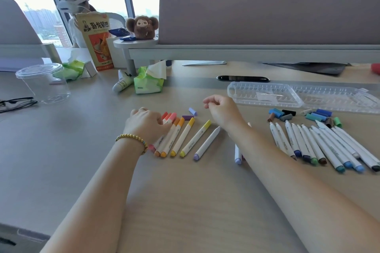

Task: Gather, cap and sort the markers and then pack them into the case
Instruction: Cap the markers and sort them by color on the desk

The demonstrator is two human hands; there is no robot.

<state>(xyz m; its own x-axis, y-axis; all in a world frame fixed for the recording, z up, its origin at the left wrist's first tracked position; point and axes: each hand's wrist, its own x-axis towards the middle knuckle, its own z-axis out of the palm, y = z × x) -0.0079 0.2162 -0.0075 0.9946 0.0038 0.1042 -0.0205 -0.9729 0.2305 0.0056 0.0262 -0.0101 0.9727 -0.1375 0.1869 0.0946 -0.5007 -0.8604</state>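
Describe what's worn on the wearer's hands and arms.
Both forearms are bare, no sleeves in view. The left hand has a yellow beaded bracelet at the wrist and a thin ring on one finger. The right hand wears nothing visible.
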